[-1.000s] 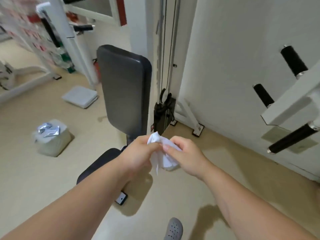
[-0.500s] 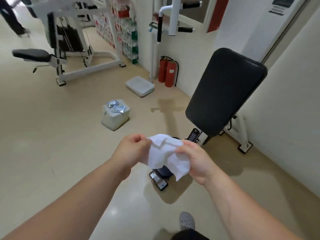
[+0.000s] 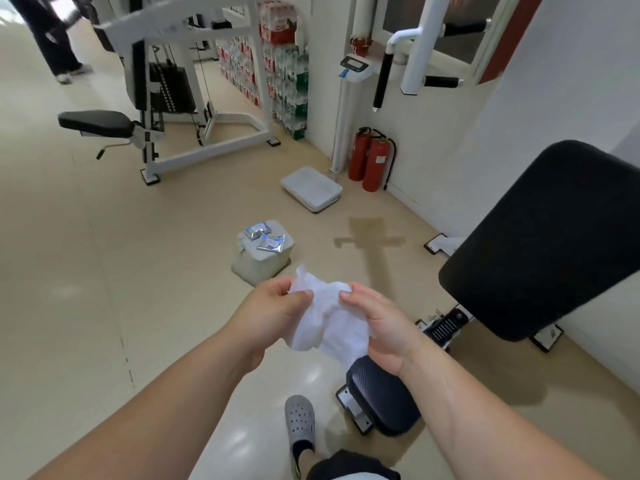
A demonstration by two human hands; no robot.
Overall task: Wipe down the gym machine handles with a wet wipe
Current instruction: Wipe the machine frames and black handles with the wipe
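Now, pinching the crumpled wet wipe (image 3: 329, 323) with left hand (image 3: 273, 317) and right hand (image 3: 384, 330), fingers curled on it. Held over the black seat (image 3: 381, 400) (grey box (image 3: 256, 268) beyond, left).

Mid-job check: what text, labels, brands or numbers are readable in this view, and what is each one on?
No text here can be read.
On the wipe packets: blue print, too blurred to read.
On the fire extinguishers: pale labels, too small to read.
On the stacked drink packs: red labelling, blurred.
On the scale display: nothing legible.
On the wet wipe: plain white, no print visible.
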